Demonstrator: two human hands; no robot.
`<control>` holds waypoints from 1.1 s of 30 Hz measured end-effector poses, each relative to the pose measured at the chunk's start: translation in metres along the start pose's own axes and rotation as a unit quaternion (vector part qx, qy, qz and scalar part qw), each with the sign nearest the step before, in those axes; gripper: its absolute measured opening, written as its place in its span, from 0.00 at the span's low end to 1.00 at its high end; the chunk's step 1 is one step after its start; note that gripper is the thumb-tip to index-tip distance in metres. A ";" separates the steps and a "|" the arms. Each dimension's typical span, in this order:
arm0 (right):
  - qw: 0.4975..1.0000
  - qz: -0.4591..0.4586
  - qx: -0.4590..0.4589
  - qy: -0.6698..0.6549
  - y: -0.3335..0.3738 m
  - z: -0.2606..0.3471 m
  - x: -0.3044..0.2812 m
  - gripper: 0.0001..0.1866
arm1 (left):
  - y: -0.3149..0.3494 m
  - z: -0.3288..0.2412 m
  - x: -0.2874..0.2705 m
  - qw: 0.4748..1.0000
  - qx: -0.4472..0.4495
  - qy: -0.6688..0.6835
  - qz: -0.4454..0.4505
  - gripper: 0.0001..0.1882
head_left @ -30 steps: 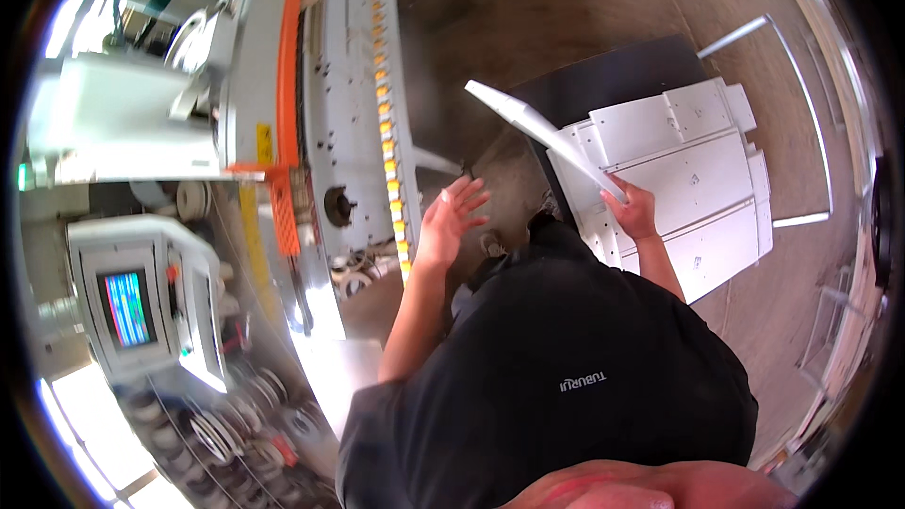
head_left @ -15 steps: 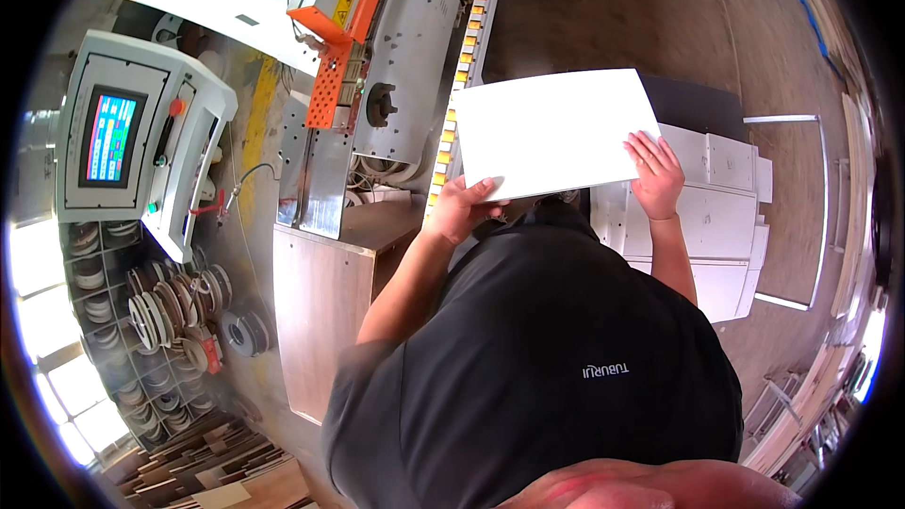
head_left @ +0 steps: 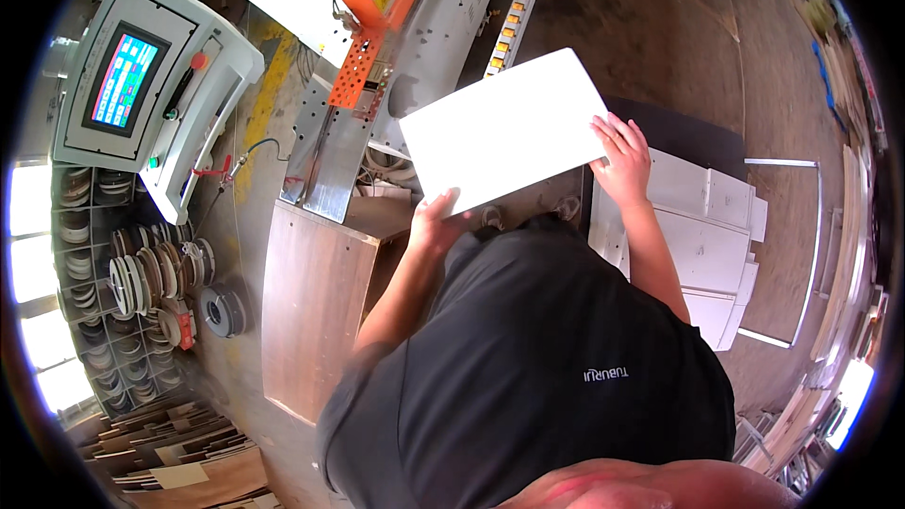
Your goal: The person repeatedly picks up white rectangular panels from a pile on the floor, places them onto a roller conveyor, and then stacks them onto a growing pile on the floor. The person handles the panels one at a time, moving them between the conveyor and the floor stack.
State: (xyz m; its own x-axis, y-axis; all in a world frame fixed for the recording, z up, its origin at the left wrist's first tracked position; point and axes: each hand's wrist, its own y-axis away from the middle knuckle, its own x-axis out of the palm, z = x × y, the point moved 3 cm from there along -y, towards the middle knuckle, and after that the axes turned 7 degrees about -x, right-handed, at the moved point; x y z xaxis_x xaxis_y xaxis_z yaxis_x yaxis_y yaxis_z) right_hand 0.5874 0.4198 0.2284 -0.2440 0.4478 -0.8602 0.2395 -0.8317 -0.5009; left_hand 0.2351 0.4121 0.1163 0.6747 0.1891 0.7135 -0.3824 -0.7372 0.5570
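A white rectangular panel (head_left: 504, 127) is held in front of me, tilted so that its right end lies farther away. My left hand (head_left: 437, 219) grips its near left corner, thumb on top and fingers hidden underneath. At the right end, my right hand (head_left: 622, 155) lies with its fingers over the panel's edge and top face. The panel's far left part overlaps the metal bed of a machine (head_left: 424, 47) with an orange guard (head_left: 356, 68); whether they touch I cannot tell.
Left stands a control console (head_left: 127, 71) with a lit screen, above edging-tape rolls (head_left: 141, 273). A wood-grain cabinet (head_left: 316, 302) is near my left arm. White panels (head_left: 693, 217) are stacked at right. A roller rail (head_left: 520, 9) runs beyond the panel.
The panel has turned, its right end swinging away from me and its left end coming nearer the machine. Both hands have moved left with it, and the view has shifted.
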 end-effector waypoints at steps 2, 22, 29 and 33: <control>0.998 -0.025 0.048 -0.026 0.000 0.002 0.008 0.21 | 0.000 -0.008 -0.022 0.996 0.026 -0.015 -0.088 0.17; 0.940 0.191 0.233 -0.159 0.145 -0.014 0.076 0.19 | -0.071 -0.074 -0.166 0.903 0.230 0.171 -0.320 0.23; 0.902 0.262 0.295 -0.176 0.192 -0.020 0.078 0.19 | -0.117 -0.086 -0.129 0.908 0.234 0.180 -0.298 0.23; 0.888 0.258 0.327 -0.193 0.197 -0.029 0.076 0.19 | -0.158 -0.097 -0.105 0.907 0.228 0.194 -0.296 0.24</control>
State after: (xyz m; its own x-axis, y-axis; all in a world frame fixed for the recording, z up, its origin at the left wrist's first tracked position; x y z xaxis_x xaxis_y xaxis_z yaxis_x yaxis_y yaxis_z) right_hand 0.6432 0.2992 0.0618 -0.5952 -0.0899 -0.7985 -0.1537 -0.9626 0.2229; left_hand 0.1628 0.5717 -0.0054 0.3706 0.7874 0.4927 0.3350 -0.6080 0.7198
